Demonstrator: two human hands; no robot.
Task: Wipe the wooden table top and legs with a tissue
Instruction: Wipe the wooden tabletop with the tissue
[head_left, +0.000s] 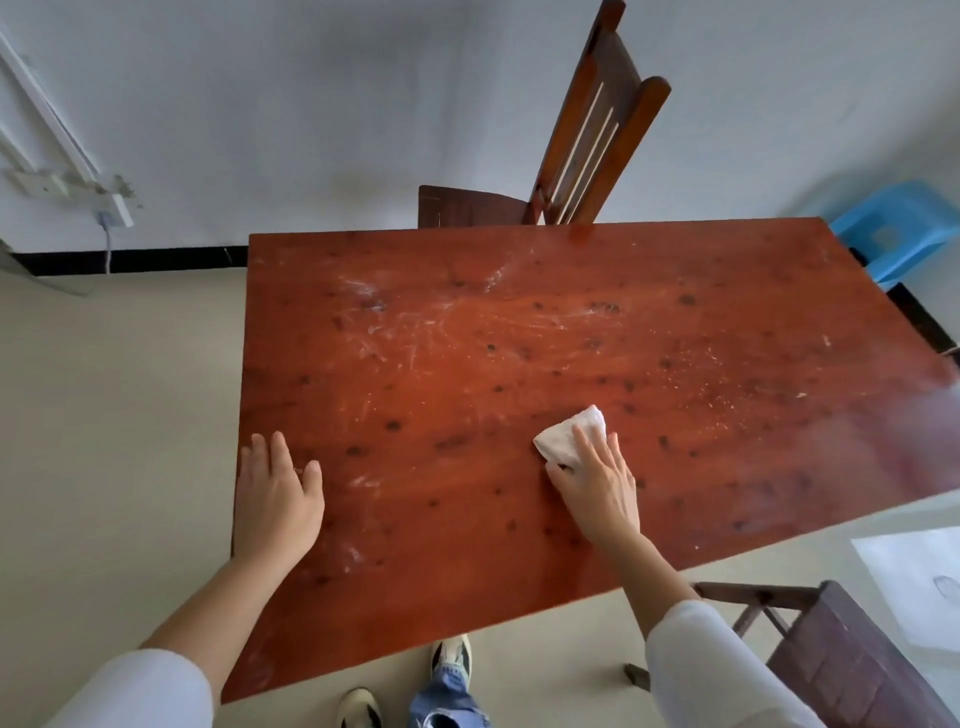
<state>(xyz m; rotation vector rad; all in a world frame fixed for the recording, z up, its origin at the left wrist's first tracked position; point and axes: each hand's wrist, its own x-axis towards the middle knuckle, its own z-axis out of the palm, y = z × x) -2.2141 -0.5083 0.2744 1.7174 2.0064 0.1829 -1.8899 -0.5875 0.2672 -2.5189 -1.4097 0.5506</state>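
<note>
Fingers (589, 441) of the right hand (597, 488) lie straight and slightly spread, pressing a crumpled white tissue (569, 434) flat against the wooden table top (701, 322), near its front edge and a little right of centre. From my remote seat I see the tissue pinned under the fingertips and poking out beyond them, away from the body and to the left, its long axis slanting from near-left to far-right. The left hand (278, 493) rests flat at the table's left edge, fingers straight and holding nothing, well apart from the tissue, so the wiping falls to the right hand. Whitish smears (395, 322) lie farther from the body and to the left of the tissue, across the middle of the top. I judge the next stroke should push forward and left into them, with pressure kept even so the thin paper does not bunch or tear. Pale specks (727, 384) dot the right side. The legs are out of view.
</note>
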